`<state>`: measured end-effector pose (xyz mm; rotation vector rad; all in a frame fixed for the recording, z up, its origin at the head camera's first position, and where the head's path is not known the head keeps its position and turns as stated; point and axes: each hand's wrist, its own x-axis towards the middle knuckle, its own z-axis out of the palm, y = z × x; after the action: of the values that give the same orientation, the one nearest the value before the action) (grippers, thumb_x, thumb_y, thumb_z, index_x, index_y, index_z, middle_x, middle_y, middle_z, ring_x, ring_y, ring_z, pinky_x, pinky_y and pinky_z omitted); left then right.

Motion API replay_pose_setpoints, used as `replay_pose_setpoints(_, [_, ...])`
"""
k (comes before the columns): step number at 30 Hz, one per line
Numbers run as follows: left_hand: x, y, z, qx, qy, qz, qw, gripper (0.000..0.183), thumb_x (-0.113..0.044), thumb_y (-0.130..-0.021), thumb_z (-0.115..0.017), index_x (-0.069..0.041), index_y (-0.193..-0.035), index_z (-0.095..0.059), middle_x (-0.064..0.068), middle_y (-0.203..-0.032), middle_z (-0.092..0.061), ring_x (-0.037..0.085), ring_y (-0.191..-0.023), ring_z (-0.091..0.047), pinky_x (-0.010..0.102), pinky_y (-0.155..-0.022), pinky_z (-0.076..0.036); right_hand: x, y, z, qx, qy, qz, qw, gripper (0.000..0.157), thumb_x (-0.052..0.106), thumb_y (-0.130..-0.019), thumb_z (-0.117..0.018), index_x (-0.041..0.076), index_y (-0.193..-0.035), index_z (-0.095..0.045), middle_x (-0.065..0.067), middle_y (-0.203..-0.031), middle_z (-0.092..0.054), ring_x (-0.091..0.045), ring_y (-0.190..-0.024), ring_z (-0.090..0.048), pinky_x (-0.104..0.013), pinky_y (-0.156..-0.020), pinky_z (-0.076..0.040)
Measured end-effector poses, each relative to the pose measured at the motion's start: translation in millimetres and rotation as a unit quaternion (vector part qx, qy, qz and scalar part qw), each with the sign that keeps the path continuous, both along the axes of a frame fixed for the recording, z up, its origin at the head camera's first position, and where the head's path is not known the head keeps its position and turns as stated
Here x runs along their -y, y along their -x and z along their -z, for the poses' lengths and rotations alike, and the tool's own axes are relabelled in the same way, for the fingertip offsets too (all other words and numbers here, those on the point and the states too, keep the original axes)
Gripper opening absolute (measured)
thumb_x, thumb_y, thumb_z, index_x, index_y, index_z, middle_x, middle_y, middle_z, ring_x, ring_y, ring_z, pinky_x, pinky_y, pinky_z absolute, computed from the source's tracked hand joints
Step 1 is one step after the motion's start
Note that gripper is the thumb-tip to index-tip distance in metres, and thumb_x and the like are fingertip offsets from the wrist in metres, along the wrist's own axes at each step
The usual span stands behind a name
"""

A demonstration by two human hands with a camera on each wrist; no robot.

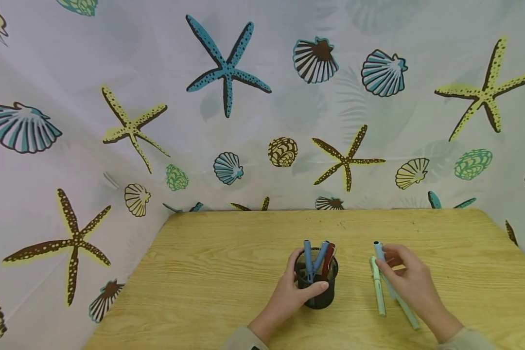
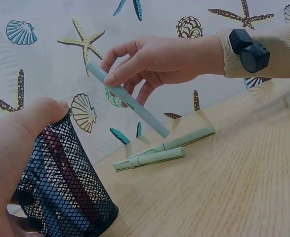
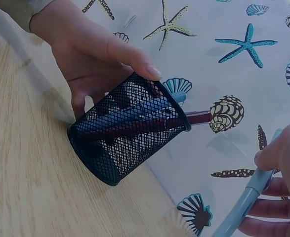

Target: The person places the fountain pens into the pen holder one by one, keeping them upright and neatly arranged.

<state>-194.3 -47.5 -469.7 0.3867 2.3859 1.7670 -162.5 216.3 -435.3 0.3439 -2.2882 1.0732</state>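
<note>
My left hand (image 1: 290,290) grips a black mesh pen holder (image 1: 321,297), fingers behind it and thumb across its front. Two blue pens (image 1: 308,257) and a dark red pen (image 1: 329,258) stand in the holder, tops above the rim. To the right, my right hand (image 1: 413,277) pinches a light blue capped pen (image 2: 144,114) between thumb and fingers. That pen is tilted and held above the table in the left wrist view. Below it, two pale green pens (image 1: 378,291) (image 2: 159,157) lie close together on the wood.
The light wooden table (image 1: 218,272) ends at the back against a white curtain (image 1: 262,116) printed with starfish and shells. More of the curtain hangs along the left and right sides. A dark device (image 2: 251,52) is strapped to the right wrist.
</note>
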Motion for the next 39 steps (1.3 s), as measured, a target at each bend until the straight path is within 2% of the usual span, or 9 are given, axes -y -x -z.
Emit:
replay_pose_setpoints(8, [-1, -0.8, -0.6, 0.004, 0.003, -0.003, 1.0, 0.081, -0.047, -0.077, -0.073, -0.05, -0.139, -0.02, 0.007, -0.122, -0.051, 0.025, -0.107, -0.052, 0.048, -0.08, -0.044, 8, 1.0, -3.6, -0.006, 0.013, -0.016, 1.0, 0.027, 0.002, -0.082, -0.069, 0.005, -0.107, -0.059, 0.002, -0.083, -0.06, -0.004, -0.074, -0.057, -0.024, -0.056, -0.05])
replay_pose_setpoints(18, [0, -2.4, -2.8, 0.005, -0.001, -0.004, 1.0, 0.082, -0.045, -0.077, -0.073, -0.048, -0.14, -0.02, 0.008, -0.123, -0.05, 0.027, -0.109, -0.051, 0.048, -0.08, -0.044, 22, 1.7, -10.5, -0.039, 0.035, -0.036, 0.998, 0.031, -0.003, -0.08, -0.07, 0.005, -0.107, -0.057, 0.002, -0.083, -0.059, -0.005, -0.072, -0.057, -0.022, -0.055, -0.049])
replay_pose_setpoints(26, [-1, -2.0, -2.2, 0.003, 0.004, -0.007, 1.0, 0.083, -0.045, -0.077, -0.073, -0.047, -0.14, -0.02, 0.01, -0.125, -0.049, 0.03, -0.112, -0.05, 0.05, -0.082, -0.044, 33, 3.8, -15.0, -0.059, 0.053, -0.042, 0.996, 0.034, -0.005, -0.079, -0.07, 0.004, -0.109, -0.056, 0.0, -0.089, -0.06, -0.005, -0.075, -0.058, -0.023, -0.056, -0.049])
replay_pose_setpoints(32, [-1, -2.4, -2.1, 0.002, 0.004, -0.008, 1.0, 0.082, -0.048, -0.076, -0.073, -0.047, -0.14, -0.021, 0.009, -0.124, -0.05, 0.029, -0.11, -0.05, 0.051, -0.082, -0.043, 44, 0.6, -23.2, -0.077, 0.066, -0.051, 0.994, 0.036, -0.01, -0.078, -0.069, 0.001, -0.108, -0.054, -0.004, -0.09, -0.06, -0.005, -0.076, -0.059, -0.017, -0.057, -0.047])
replay_pose_setpoints(39, [0, -2.6, -1.7, -0.001, -0.003, -0.001, 1.0, 0.083, -0.046, -0.077, -0.073, -0.047, -0.14, -0.02, 0.009, -0.124, -0.05, 0.028, -0.109, -0.051, 0.05, -0.082, -0.043, 58, -9.8, -41.2, -0.09, 0.077, -0.058, 0.991, 0.035, -0.016, -0.077, -0.066, -0.007, -0.106, -0.051, -0.011, -0.089, -0.059, -0.004, -0.079, -0.059, -0.016, -0.06, -0.048])
